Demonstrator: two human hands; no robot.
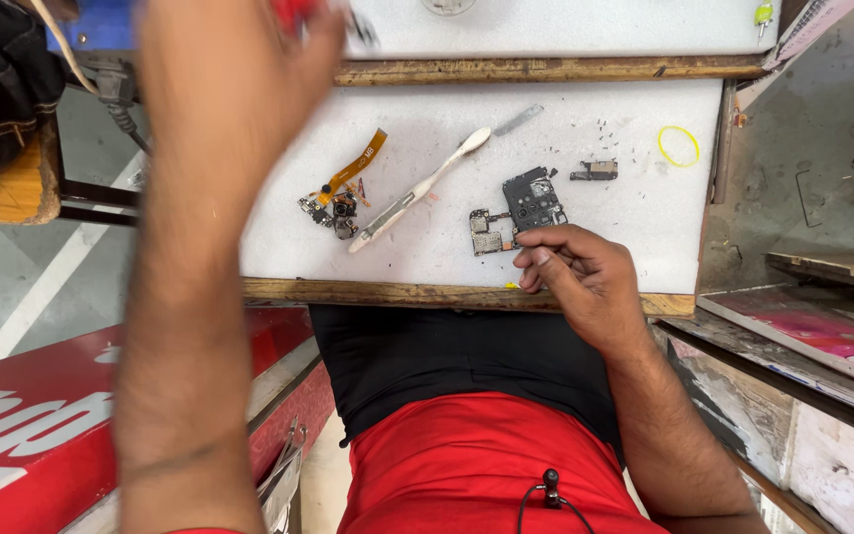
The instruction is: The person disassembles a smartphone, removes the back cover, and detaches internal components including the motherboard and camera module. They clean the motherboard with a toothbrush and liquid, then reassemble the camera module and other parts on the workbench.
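**Phone board held at the bench edge, left arm raised**

The right hand (585, 277) rests on the white foam bench (644, 218), its grip curled with fingertips pressed close together and touching the near edge of the phone circuit board (518, 213). The board lies flat just beyond the fingers. To the grip's left lie a white toothbrush (417, 188) and an orange flex cable with small camera modules (343, 193); beyond it sit a small connector part (595, 170) and a yellow rubber band (679, 145). The left hand (249, 59) is lifted far forward, blurred, around something red; its grip cannot be told. Judging by this, the board is being steadied; lifting it would call for a careful edge pinch.
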